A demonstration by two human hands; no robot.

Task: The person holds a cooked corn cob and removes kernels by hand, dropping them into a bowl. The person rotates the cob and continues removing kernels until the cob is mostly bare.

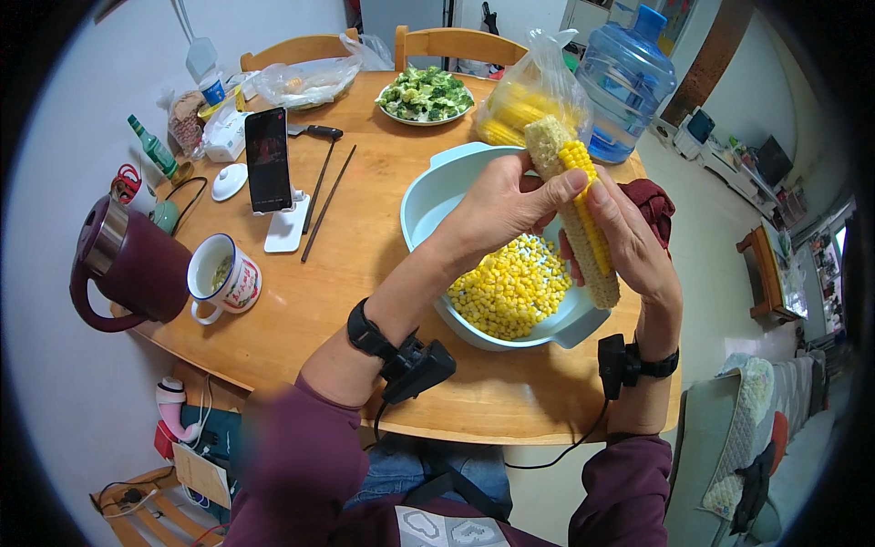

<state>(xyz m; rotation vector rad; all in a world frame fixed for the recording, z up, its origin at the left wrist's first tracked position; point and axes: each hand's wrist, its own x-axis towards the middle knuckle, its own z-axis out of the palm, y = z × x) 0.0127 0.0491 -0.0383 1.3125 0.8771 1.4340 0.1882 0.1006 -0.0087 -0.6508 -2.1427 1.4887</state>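
Over the right side of a pale blue plastic basin (pixel 425 207), both my hands grip a corn cob (pixel 593 239). Only a few rows of yellow kernels run along it; the rest of its visible surface is stripped. My left hand (pixel 509 198) holds the upper part, its thumb pressed on the kernel rows. My right hand (pixel 625 239) wraps the cob from the right, thumb along the kernels and some fingers hidden behind it. Loose corn kernels (pixel 509 290) lie heaped in the bottom of the basin.
Behind the basin stand a plate of cut broccoli (pixel 425 96), a plastic bag of corn cobs (pixel 523 109) and a large water bottle (pixel 625 82). To the left are a phone on a stand (pixel 268 161), chopsticks (pixel 328 202), a knife (pixel 321 131), an enamel mug (pixel 229 277) and a kettle (pixel 137 263).
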